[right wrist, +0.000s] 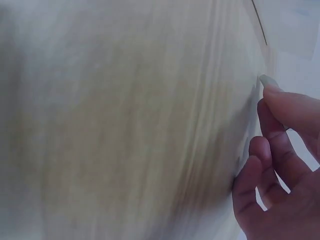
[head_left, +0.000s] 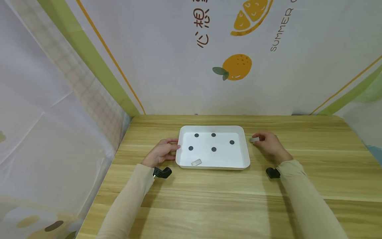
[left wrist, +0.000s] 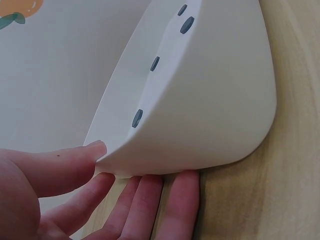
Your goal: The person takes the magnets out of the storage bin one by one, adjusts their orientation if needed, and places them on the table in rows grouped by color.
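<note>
A shallow white tray [head_left: 231, 157] rests on the wooden table. My left hand [head_left: 161, 152] holds its left end, thumb at the rim and the other fingers against the outer wall, as the left wrist view shows. Several dark round discs [head_left: 214, 149] lie spread over the tray's floor. Near its front left sits a small pale rectangular block [head_left: 196, 162]. Just right of the tray, my right hand [head_left: 270, 144] pinches a similar small greyish block [head_left: 254, 139] between thumb and index finger. Only a corner of that block shows in the right wrist view.
The wooden table [head_left: 209, 202] extends on all sides of the tray. Behind it hangs a white cloth [head_left: 167, 66] printed with oranges and lettering, and another pale cloth [head_left: 44, 149] hangs at the left. Black wrist-worn devices [head_left: 162, 172] stick out below both hands.
</note>
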`<state>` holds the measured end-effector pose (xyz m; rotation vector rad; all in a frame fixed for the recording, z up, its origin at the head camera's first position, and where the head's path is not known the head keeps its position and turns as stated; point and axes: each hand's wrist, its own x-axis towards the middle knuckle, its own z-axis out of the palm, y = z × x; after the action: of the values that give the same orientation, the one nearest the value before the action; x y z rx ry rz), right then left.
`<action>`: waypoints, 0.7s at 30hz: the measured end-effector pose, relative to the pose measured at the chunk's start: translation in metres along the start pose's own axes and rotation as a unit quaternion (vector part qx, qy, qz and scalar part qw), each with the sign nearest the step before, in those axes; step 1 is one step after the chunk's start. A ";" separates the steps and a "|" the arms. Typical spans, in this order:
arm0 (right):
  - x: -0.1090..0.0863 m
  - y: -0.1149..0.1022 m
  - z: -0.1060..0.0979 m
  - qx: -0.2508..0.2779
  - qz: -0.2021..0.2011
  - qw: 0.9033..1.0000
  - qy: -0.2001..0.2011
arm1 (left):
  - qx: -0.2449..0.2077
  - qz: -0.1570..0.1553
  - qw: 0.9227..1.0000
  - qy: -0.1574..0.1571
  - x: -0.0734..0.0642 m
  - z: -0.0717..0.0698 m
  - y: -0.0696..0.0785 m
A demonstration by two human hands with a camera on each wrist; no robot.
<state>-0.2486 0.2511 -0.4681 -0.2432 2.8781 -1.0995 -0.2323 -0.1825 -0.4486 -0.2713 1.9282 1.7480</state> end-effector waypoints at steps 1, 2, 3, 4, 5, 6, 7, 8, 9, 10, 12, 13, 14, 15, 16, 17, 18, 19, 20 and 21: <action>0.001 0.000 0.000 0.000 0.001 1.000 0.001 | 0.001 -0.001 1.000 0.001 -0.001 0.000 0.000; 0.001 0.000 0.001 0.000 0.000 1.000 0.003 | 0.001 -0.002 1.000 0.003 -0.001 0.000 0.000; 0.002 0.000 0.001 -0.001 0.000 1.000 0.006 | 0.001 -0.002 1.000 0.004 -0.001 0.001 0.001; 0.002 0.000 0.001 -0.002 0.000 1.000 0.008 | 0.002 -0.002 1.000 0.004 -0.002 0.001 0.001; 0.003 0.000 0.002 -0.003 -0.001 1.000 0.011 | 0.004 -0.001 1.000 0.003 -0.002 0.001 0.000; 0.003 0.000 0.002 -0.005 -0.002 1.000 0.013 | 0.004 -0.001 1.000 0.004 -0.001 0.001 0.000; 0.003 0.000 0.002 -0.008 -0.004 1.000 0.016 | 0.004 -0.001 1.000 0.006 -0.001 0.001 0.000; 0.004 0.000 0.003 -0.010 -0.005 1.000 0.019 | 0.004 -0.001 1.000 0.007 -0.001 0.000 -0.001; 0.004 0.000 0.003 -0.013 -0.006 1.000 0.022 | 0.005 -0.001 1.000 0.007 0.000 0.000 -0.001; 0.004 0.001 0.004 -0.015 -0.006 1.000 0.023 | 0.005 -0.001 1.000 0.008 0.000 0.000 -0.001; 0.004 0.002 0.005 -0.016 -0.007 0.999 0.028 | 0.006 -0.001 1.000 0.009 0.000 0.000 -0.002; 0.004 0.002 0.006 -0.017 -0.007 0.999 0.029 | 0.006 0.000 1.000 0.009 0.000 0.000 -0.002; 0.004 0.002 0.006 -0.017 -0.007 0.999 0.031 | 0.006 0.000 1.000 0.009 0.000 0.000 -0.002; 0.004 0.002 0.006 -0.017 -0.006 0.999 0.032 | 0.007 0.001 1.000 0.008 0.000 0.000 -0.002; 0.005 0.002 0.006 -0.016 -0.006 0.999 0.034 | 0.006 0.002 1.000 0.008 0.000 0.000 -0.002; 0.005 0.001 0.007 -0.017 -0.005 0.999 0.035 | 0.005 0.002 1.000 0.008 0.000 0.000 -0.002; 0.005 0.001 0.007 -0.017 -0.004 0.999 0.036 | 0.004 0.003 1.000 0.008 0.000 -0.001 -0.002; 0.005 0.001 0.007 -0.018 -0.003 0.999 0.037 | 0.005 0.004 1.000 0.006 0.000 -0.001 -0.002; 0.005 0.001 0.007 -0.020 -0.002 0.999 0.038 | 0.005 0.006 1.000 0.004 0.000 -0.001 -0.003; 0.005 0.001 0.008 -0.021 -0.002 0.999 0.038 | 0.005 0.006 1.000 0.005 0.000 -0.001 -0.002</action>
<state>-0.2530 0.2462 -0.4746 -0.2122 2.9717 -1.0726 -0.2313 -0.1836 -0.4508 -0.2651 1.9480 1.7477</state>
